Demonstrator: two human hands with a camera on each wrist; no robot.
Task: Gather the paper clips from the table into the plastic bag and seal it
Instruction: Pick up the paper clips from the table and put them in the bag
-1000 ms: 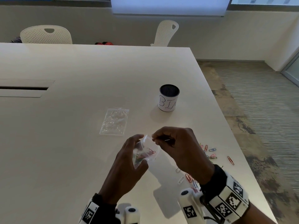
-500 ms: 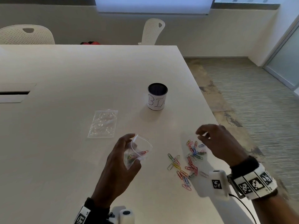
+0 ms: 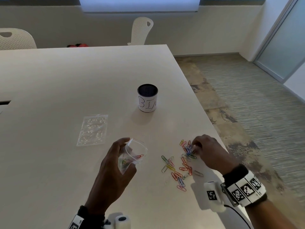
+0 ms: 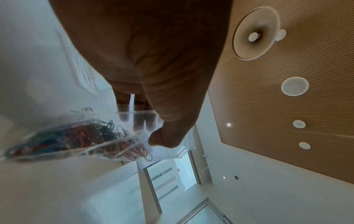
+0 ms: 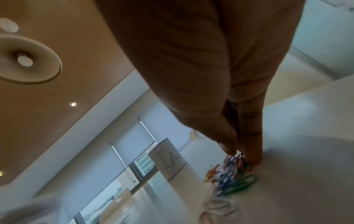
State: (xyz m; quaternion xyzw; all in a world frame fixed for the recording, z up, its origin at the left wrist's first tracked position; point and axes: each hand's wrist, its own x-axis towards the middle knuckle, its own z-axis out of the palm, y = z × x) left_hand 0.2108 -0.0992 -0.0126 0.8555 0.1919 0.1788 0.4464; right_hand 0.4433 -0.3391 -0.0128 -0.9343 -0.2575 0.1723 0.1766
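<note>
My left hand grips a small clear plastic bag above the table, its mouth gaping to the right. Several coloured paper clips lie inside the bag. To its right, a scatter of loose coloured paper clips lies on the white table. My right hand is down at the far end of that scatter. Its thumb and fingertips pinch a small bunch of clips there.
A second clear bag lies flat on the table to the left. A black mesh cup with a white label stands behind the clips. The table's right edge runs close to my right hand, with floor beyond. Two white chairs stand at the far side.
My right hand left the bag's mouth, swung right and came down onto the loose clips. My left hand keeps holding the bag open in about the same place.
</note>
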